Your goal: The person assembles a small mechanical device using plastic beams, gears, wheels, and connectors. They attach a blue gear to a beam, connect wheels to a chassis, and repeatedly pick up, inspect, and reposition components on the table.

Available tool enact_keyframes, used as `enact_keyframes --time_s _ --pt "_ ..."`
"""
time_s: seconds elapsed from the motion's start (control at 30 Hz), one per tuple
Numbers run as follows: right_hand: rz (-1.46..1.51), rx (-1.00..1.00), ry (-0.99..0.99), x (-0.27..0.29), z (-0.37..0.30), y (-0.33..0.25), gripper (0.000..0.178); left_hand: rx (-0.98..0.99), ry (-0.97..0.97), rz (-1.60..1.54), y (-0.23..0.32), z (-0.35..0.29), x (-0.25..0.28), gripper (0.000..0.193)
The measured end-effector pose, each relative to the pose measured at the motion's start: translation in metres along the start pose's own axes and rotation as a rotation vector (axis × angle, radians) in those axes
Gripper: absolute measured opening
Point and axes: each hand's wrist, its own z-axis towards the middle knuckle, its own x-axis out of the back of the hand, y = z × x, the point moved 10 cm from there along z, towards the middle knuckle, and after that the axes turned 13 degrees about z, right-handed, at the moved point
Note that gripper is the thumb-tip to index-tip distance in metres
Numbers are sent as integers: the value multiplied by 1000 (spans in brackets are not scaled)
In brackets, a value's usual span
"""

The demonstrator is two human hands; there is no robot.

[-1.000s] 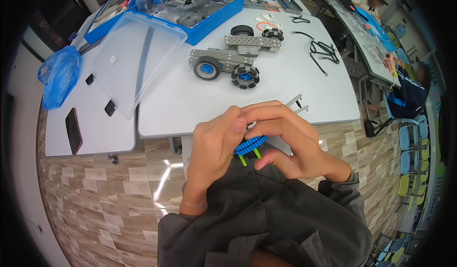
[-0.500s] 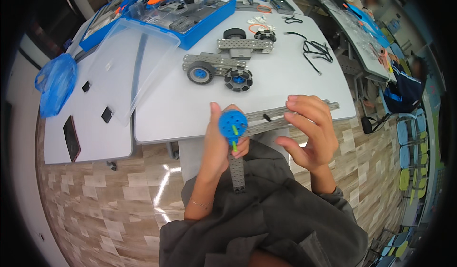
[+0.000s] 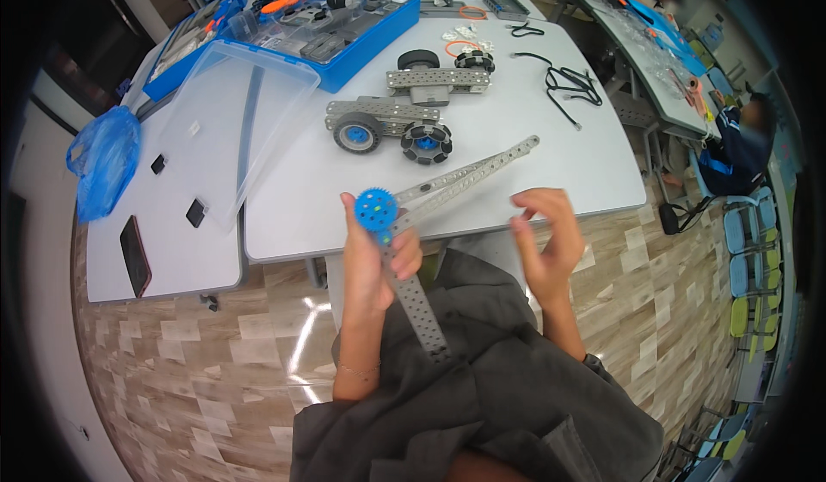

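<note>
Gear (image 3: 376, 209) and beams (image 3: 447, 195) have swung leftward, farther from the right hand (image 3: 551, 241), whose fingers are apart and empty. I have the left hand's (image 3: 364, 263) fingers clamped below the gear, by the worktop's (image 3: 301, 190) near edge. Likely light, stiff, unwieldy; I'd hold the joint. Blue toothed disc, grey perforated strips

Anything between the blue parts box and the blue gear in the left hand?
Yes: in the head view, the grey wheeled frame stands on the white tabletop between the blue parts box and the blue gear in the left hand.
</note>
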Motion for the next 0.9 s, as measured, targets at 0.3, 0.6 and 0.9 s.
enact_keyframes --time_s 0.3,0.6,0.9 --pt "-89 58 -256 -70 6 -18 39 -156 126 246 -1 2 -34 67" --pt "-202 92 -319 -45 14 -25 28 -549 -108 713 25 -7 -85 54" --pt "-46 187 -112 -30 9 -31 22 -736 -57 794 37 -9 -99 48"
